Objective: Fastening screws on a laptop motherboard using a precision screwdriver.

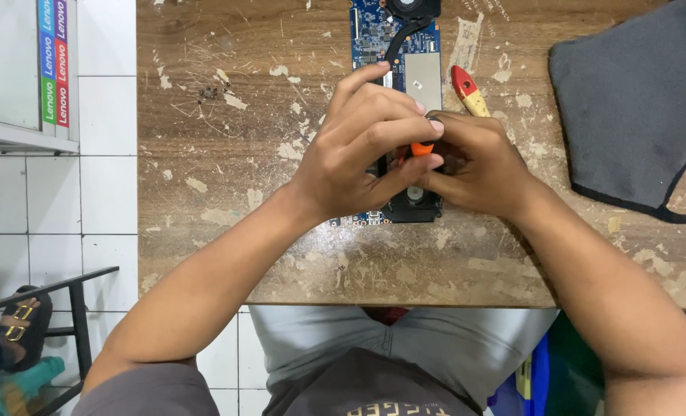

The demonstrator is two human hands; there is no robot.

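Orange shows between the two hands: a small orange-handled tool (pixel 421 148), seemingly a screwdriver, is pinched there, and both hands sit directly over a blue circuit board (pixel 395 46) lying on the worn wooden tabletop (pixel 227 192). The left hand (pixel 358 150) curls over the tool from the board's left side, fingers closed around the handle with the index finger stretched up toward the board's far half. The right hand (pixel 478 166) closes in from the board's right side, its fingertips meeting the left hand's at the handle; both grips look tight, though the tool's tip is hidden beneath the fingers. The board's near edge and a dark fan housing (pixel 412 202) peek out below the hands; a metal plate and black heat pipe show beyond them.

Judging by this, the step in hand is working a fastener or fitting near the board's middle. The next move likely calls for steady downward pressure and keeping the tip seated, with the board held from sliding.

Just right of the board lies a red-and-yellow brush handle (pixel 470 91), and farther right a grey cloth (pixel 635 100).
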